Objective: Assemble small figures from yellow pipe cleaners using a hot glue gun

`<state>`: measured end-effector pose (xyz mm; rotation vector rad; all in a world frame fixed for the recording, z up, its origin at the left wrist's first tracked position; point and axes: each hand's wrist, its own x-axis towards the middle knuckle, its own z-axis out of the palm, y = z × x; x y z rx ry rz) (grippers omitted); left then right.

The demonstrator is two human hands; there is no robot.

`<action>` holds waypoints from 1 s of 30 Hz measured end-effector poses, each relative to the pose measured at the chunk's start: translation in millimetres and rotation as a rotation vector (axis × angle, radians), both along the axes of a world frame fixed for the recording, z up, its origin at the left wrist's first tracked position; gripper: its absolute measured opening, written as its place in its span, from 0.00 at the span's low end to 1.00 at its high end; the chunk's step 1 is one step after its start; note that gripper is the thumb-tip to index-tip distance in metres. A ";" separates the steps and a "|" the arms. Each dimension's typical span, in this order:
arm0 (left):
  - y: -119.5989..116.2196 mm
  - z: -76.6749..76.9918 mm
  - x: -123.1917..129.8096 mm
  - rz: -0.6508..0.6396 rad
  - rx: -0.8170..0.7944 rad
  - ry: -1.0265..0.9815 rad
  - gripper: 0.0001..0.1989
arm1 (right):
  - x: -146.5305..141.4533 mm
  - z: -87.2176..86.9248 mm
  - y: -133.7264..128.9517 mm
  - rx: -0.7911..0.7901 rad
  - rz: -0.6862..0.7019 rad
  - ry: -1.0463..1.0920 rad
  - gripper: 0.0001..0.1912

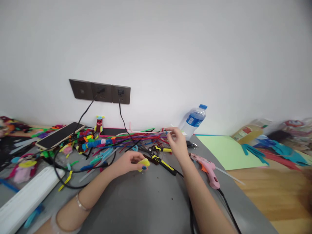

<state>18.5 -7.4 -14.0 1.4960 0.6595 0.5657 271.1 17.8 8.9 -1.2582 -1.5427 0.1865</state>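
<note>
Between the fingertips of my left hand (pixel 130 163) is a small fuzzy yellow piece (pixel 144 164), apparently coiled pipe cleaner, held just above the grey table (pixel 131 201). My right hand (pixel 177 143) is over the right end of a bundle of coloured pipe cleaners (pixel 146 136). Its thumb and index finger close at the stems, and what lies between them is partly hidden. Below that bundle, between my hands, lie pliers with black-and-yellow handles (pixel 165 165). A pink glue gun (pixel 211 175) rests right of my right forearm.
A water bottle (pixel 195 117) stands against the wall. Left are a phone (pixel 59 135), pipe-cleaner figures (pixel 99 124), black cables (pixel 55 165) and a long white object (pixel 29 198). Light green paper (pixel 219 151) lies to the right, past the table's edge.
</note>
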 end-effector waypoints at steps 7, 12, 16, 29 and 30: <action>-2.0 1.6 -0.9 -0.021 0.086 0.094 0.13 | -13.2 -6.0 -3.5 -0.089 0.278 -0.392 0.12; -1.7 -0.3 -0.3 0.025 0.214 0.079 0.12 | -14.7 -12.1 -5.2 -0.089 0.296 -0.509 0.14; -1.3 -2.1 -0.1 0.054 0.261 0.100 0.12 | -12.8 -19.6 -4.6 -0.084 0.265 -0.550 0.15; -5.9 3.6 3.4 0.072 0.223 0.161 0.12 | -20.3 15.1 -13.2 0.182 0.122 -0.217 0.20; -5.6 3.0 3.3 0.074 0.220 0.162 0.12 | -20.5 18.5 -14.9 0.197 0.084 -0.162 0.18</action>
